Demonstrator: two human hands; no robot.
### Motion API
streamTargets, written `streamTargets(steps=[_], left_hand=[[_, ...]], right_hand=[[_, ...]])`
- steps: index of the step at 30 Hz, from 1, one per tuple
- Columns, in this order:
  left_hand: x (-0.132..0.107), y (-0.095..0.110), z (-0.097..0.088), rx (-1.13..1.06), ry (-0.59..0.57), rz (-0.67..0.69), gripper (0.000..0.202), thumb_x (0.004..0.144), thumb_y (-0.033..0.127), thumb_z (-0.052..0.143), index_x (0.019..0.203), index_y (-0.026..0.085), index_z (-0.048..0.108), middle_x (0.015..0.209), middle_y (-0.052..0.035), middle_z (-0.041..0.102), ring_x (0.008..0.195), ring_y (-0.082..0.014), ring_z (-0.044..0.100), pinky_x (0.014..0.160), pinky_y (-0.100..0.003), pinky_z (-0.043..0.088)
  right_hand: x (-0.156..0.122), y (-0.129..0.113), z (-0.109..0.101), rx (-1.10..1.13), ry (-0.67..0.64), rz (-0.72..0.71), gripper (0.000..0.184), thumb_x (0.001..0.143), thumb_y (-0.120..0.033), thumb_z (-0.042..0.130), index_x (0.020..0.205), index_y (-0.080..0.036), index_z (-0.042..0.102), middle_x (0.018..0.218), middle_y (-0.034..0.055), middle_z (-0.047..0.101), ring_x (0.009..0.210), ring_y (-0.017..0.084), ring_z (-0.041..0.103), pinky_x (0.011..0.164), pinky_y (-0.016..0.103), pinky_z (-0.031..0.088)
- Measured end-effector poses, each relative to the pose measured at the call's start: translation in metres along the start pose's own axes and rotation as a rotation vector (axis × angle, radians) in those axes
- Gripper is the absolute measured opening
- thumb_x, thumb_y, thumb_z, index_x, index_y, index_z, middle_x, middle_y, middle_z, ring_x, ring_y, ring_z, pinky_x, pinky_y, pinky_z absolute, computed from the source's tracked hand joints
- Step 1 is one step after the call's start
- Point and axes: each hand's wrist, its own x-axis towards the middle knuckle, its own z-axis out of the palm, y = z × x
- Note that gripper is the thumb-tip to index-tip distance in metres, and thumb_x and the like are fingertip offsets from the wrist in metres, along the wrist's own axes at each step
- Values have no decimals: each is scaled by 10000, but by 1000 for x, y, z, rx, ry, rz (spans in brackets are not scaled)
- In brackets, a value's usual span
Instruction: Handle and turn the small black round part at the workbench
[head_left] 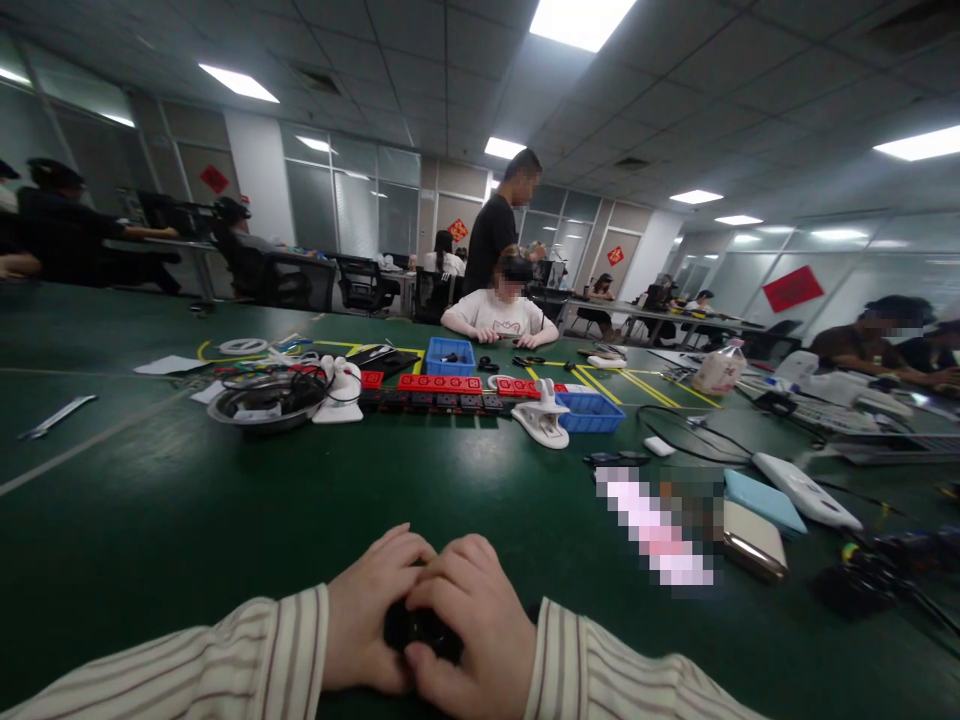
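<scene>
Our left hand (367,620) and right hand (476,620) curl closed around a black object (426,632) | it sits between them, over the green desk (225,520) | it could slip if our grip loosens unevenly.

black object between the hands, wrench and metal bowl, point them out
Black object (430,630), head view: its exposed dark surface
Wrench (60,416), head view: middle of its shaft
Metal bowl (261,426), head view: its front wall
</scene>
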Motion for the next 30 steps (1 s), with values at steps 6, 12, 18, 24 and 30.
streamTargets(steps=[6, 12, 18, 24, 30], left_hand=[[2, -6, -2, -81, -32, 78, 429, 479, 368, 708, 864, 220, 589, 926, -6, 529, 890, -229, 517, 953, -447, 332], [-4, -3, -1, 7, 37, -9, 702, 519, 532, 679, 1107, 207, 475, 1092, -73, 531, 1045, -285, 485, 1043, -568, 134], [-7, 10, 4, 81, 102, -83, 597, 520, 544, 680, 956, 172, 511, 954, -69, 543, 917, -262, 526, 1028, -595, 123], [-2, 13, 1, 51, 10, -97, 436, 473, 274, 706, 887, 221, 581, 910, -7, 536, 895, -228, 520, 1040, -563, 122], [3, -5, 1, -89, -47, 36, 388, 502, 423, 719, 822, 226, 624, 935, -17, 507, 907, -241, 487, 924, -444, 358]], right_hand=[[5, 1, -4, 105, -41, -242, 184, 710, -215, 372, 815, -211, 523, 812, 3, 650, 839, 160, 523, 776, 336, 368], [5, -4, -9, 113, 70, -100, 440, 842, -545, 301, 974, -176, 501, 943, 70, 586, 889, 193, 508, 803, 360, 370], [-1, -3, 5, -7, 116, 159, 603, 751, -746, 300, 798, -178, 499, 801, 38, 519, 745, 185, 454, 731, 360, 346], [-1, 0, 3, -11, -9, 69, 216, 738, -383, 455, 807, -184, 505, 809, 32, 533, 793, 178, 442, 740, 338, 339], [0, 7, 4, 114, -79, -220, 142, 663, -205, 397, 751, -212, 508, 802, -5, 610, 847, 163, 473, 785, 335, 336]])
